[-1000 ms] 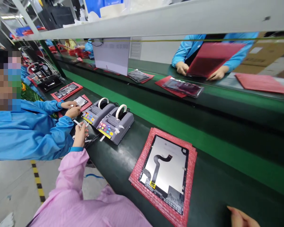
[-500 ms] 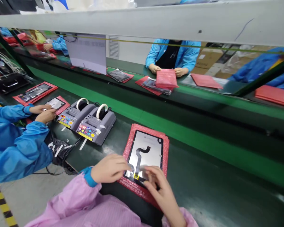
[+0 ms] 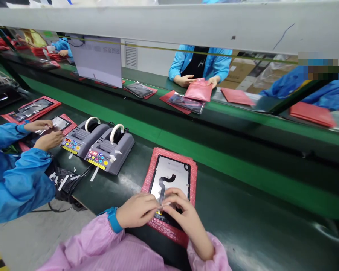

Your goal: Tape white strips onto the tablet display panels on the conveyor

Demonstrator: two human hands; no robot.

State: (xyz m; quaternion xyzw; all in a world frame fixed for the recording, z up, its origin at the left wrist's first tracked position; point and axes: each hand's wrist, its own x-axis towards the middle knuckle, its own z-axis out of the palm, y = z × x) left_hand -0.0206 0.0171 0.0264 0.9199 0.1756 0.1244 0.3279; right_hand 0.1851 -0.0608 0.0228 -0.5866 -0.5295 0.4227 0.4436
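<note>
A flat display panel (image 3: pixel 173 167) with a silvery back and black border lies on pink bubble wrap (image 3: pixel 148 175). Along its middle runs a wavy black flex cable (image 3: pixel 161 184), its lower end partly hidden by my hands; a bit of yellow shows there. My left hand (image 3: pixel 137 210) is closed, thumb and fingers pinched, over the panel's lower left. Fingertips of my right hand (image 3: pixel 182 210) pinch together from the other side, almost meeting the left ones. Between them is something small, pale and shiny, too small to name.
Two grey tape dispensers (image 3: pixel 110 152) with white tape rolls stand to the left. Beyond them, a co-worker's hands (image 3: pixel 49 139) work at another panel. Across the green bench (image 3: pixel 243 203), another person handles a pink pouch (image 3: pixel 199 90). A shelf beam (image 3: pixel 169 26) crosses overhead.
My hands have come together over the lower end of the cable, fingertips now nearly touching. The view has shifted slightly. The person opposite has moved a hand on the pink pouch.
</note>
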